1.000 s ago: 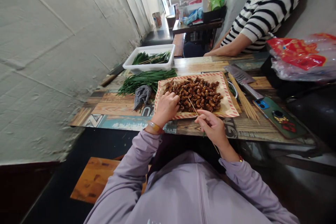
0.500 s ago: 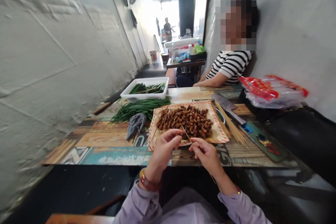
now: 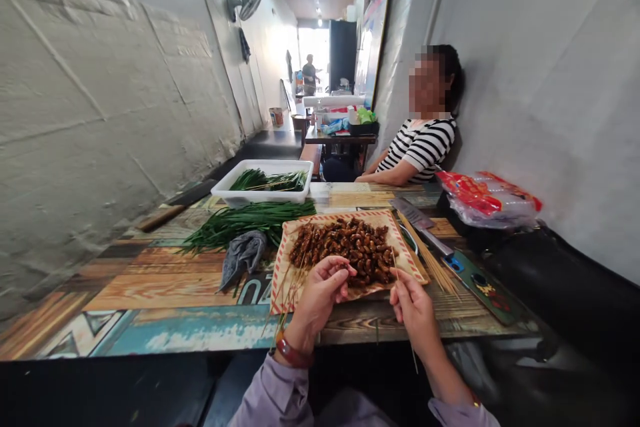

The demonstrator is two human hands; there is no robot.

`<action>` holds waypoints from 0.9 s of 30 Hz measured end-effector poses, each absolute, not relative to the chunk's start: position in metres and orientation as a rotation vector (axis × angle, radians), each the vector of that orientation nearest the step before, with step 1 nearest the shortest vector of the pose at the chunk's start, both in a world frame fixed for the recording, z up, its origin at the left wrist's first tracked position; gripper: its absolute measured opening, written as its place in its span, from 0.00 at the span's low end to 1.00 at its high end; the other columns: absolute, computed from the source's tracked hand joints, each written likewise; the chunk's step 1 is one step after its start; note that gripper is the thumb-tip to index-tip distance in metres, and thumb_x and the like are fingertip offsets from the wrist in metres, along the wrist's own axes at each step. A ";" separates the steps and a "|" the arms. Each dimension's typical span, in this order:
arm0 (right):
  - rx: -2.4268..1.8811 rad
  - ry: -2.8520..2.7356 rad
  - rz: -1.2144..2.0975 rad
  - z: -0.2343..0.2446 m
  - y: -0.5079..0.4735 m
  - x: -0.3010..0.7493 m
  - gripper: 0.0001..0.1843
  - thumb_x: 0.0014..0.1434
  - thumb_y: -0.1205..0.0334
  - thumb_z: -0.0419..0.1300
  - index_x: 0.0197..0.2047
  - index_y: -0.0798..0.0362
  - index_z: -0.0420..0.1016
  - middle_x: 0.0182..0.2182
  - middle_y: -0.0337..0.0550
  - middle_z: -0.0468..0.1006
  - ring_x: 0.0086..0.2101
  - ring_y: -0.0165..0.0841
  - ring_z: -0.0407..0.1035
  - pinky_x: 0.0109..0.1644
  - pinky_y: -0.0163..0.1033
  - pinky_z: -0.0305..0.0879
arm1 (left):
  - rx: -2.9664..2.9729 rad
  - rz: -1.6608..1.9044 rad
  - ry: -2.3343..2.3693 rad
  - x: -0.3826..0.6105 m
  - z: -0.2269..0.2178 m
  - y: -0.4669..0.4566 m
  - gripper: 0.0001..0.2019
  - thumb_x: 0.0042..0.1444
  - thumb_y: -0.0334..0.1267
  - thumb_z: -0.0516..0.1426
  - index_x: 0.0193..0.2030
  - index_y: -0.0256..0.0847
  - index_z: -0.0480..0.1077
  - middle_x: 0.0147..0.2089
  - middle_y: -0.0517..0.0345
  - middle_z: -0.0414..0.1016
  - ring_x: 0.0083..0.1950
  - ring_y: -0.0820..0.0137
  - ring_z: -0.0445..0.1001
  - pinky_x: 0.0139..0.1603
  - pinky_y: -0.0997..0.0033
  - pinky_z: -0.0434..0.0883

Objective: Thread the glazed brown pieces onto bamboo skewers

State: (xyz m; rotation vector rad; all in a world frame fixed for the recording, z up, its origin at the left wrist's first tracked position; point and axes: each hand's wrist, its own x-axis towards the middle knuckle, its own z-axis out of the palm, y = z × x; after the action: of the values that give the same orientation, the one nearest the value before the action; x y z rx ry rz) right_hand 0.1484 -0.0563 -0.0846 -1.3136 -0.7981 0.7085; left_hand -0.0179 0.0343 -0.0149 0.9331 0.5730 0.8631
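Observation:
My right hand (image 3: 414, 307) is closed around a thin wooden skewer (image 3: 394, 259), which points up and away, its lower end sticking out below the palm. To its left, my left hand (image 3: 325, 290) is pinched at the fingertips on a small brown piece that looks like a silkworm pupa, mostly covered by the fingers. Both hands are over the near edge of a paper-lined tray (image 3: 286, 240) with a red-striped border. A heap of glossy brown pupae (image 3: 350, 243) covers its middle. Several skewers (image 3: 295, 280) lie at the tray's left side.
Green chives (image 3: 235, 223) lie beside a grey cloth (image 3: 243, 257). Behind is a white bin (image 3: 263, 197) of skewered greens. Loose skewers (image 3: 433, 263), a cleaver (image 3: 417, 217) and a green phone (image 3: 485, 290) are at right. A seated person (image 3: 420, 147) is across the table.
My hands have moved apart. The skewer, earlier slanting towards the left fingers, now stands more upright in my right hand, away from the left. The camera view has shifted.

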 end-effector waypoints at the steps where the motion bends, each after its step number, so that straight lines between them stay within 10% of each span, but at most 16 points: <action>1: -1.354 -0.817 0.725 -0.085 -0.056 0.151 0.25 0.61 0.44 0.56 0.53 0.53 0.69 0.21 0.32 0.66 0.14 0.22 0.54 0.14 0.29 0.51 | 0.939 0.868 0.581 -0.021 -0.017 0.037 0.15 0.47 0.40 0.66 0.40 0.39 0.70 0.35 0.57 0.77 0.21 0.82 0.65 0.19 0.82 0.58; 17: -1.507 -0.854 0.603 -0.098 -0.057 0.123 0.24 0.61 0.43 0.54 0.48 0.53 0.73 0.21 0.35 0.70 0.14 0.26 0.59 0.16 0.33 0.56 | 0.951 1.014 0.658 -0.070 -0.023 0.070 0.17 0.47 0.40 0.66 0.44 0.38 0.73 0.36 0.56 0.77 0.25 0.79 0.71 0.23 0.80 0.63; 27: -1.425 -0.959 0.553 -0.078 -0.069 0.120 0.18 0.65 0.51 0.52 0.52 0.51 0.70 0.23 0.33 0.72 0.15 0.23 0.60 0.19 0.30 0.59 | 0.783 1.007 0.494 -0.028 -0.019 0.064 0.19 0.50 0.37 0.63 0.48 0.33 0.71 0.41 0.50 0.77 0.38 0.70 0.78 0.42 0.69 0.74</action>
State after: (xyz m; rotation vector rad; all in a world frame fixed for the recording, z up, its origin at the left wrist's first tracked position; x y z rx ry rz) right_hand 0.1202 -0.0686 -0.0779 -1.4253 -0.9585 0.5534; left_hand -0.0278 0.0641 -0.0189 0.7829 0.4941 1.0067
